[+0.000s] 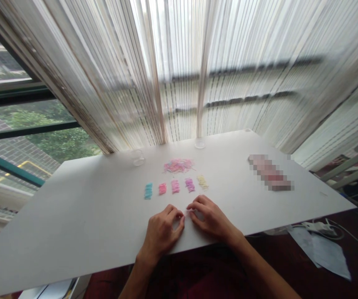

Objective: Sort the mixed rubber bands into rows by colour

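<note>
I get a white desk (88, 216), then my right hand (209, 214), fingers curled, and left hand (162, 228), grip narrow; can't tell what either holds. Mixed strand pile (179, 165) lies beyond both; five colour bundles (175, 186) between, near my hands.

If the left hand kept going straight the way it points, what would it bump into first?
Most likely the right hand. The left hand points towards it across a small gap, though one view can't show for sure whether they're at the same height.
</note>
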The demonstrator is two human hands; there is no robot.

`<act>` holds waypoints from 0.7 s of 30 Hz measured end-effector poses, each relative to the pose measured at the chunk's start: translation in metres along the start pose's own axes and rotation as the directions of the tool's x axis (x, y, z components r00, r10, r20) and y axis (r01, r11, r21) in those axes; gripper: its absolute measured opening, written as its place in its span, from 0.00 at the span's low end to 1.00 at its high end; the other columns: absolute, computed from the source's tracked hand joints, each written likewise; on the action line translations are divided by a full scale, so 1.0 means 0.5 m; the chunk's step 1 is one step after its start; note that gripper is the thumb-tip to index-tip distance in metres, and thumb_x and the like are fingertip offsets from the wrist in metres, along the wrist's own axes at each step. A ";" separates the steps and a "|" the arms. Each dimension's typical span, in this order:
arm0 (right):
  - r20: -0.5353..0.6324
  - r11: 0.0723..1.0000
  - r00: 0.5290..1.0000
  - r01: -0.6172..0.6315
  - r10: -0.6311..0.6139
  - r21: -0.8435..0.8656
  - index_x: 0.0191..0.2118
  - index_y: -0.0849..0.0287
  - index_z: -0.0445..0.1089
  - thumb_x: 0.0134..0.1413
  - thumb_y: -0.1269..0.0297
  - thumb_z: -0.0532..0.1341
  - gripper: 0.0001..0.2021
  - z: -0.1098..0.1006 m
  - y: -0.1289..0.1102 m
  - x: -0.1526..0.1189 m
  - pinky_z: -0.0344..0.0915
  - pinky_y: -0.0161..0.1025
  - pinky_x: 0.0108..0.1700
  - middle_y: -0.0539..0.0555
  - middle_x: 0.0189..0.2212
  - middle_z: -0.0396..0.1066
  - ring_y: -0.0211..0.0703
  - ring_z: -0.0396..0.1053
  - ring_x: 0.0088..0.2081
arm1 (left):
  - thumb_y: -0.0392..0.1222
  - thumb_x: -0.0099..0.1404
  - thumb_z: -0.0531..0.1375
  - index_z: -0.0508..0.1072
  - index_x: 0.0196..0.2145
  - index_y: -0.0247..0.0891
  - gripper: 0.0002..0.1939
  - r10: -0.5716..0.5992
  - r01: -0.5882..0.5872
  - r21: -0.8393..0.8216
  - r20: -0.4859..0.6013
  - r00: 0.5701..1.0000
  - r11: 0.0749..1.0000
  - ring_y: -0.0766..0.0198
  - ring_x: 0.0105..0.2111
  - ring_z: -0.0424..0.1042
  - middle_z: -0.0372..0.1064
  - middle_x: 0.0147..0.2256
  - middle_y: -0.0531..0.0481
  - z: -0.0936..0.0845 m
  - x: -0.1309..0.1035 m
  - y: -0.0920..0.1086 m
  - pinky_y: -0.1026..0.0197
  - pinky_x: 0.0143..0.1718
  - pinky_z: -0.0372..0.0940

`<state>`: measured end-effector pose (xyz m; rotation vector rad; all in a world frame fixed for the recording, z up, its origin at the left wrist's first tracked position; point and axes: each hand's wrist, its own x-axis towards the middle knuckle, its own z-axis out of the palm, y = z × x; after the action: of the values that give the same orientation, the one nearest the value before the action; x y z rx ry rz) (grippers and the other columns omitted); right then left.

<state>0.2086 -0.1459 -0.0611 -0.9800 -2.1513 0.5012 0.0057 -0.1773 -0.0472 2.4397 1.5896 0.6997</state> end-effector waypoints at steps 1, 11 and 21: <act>0.000 1.000 1.000 0.000 0.000 -0.001 0.43 0.56 0.74 0.60 0.74 0.61 0.09 -0.001 -0.001 0.000 0.71 0.44 0.45 0.55 0.37 0.71 0.47 0.70 0.41 | 0.40 0.69 0.59 0.74 0.37 0.43 0.04 -0.006 0.006 -0.007 -0.001 1.000 1.000 0.62 0.32 0.76 0.74 0.35 0.52 0.000 0.000 -0.001 0.63 0.32 0.66; -0.001 1.000 1.000 0.026 -0.026 0.016 0.42 0.56 0.74 0.61 0.73 0.62 0.07 -0.002 0.002 0.000 0.71 0.43 0.44 0.54 0.37 0.71 0.45 0.70 0.41 | 0.41 0.70 0.58 0.75 0.37 0.42 0.05 -0.040 0.036 -0.102 -0.036 0.999 0.994 0.64 0.32 0.75 0.74 0.37 0.52 -0.009 0.002 -0.012 0.64 0.32 0.65; -0.050 0.999 0.998 0.037 -0.037 0.002 0.40 0.56 0.74 0.62 0.74 0.61 0.06 0.003 0.006 0.000 0.72 0.42 0.43 0.54 0.35 0.71 0.45 0.71 0.39 | 0.42 0.70 0.58 0.75 0.42 0.43 0.06 -0.069 0.068 -0.158 -0.001 0.998 0.985 0.62 0.36 0.76 0.74 0.40 0.51 -0.004 0.002 -0.012 0.62 0.37 0.68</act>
<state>0.2088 -0.1439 -0.0641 -0.9399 -2.1198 0.4576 0.0002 -0.1742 -0.0473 2.2624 1.5486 0.7900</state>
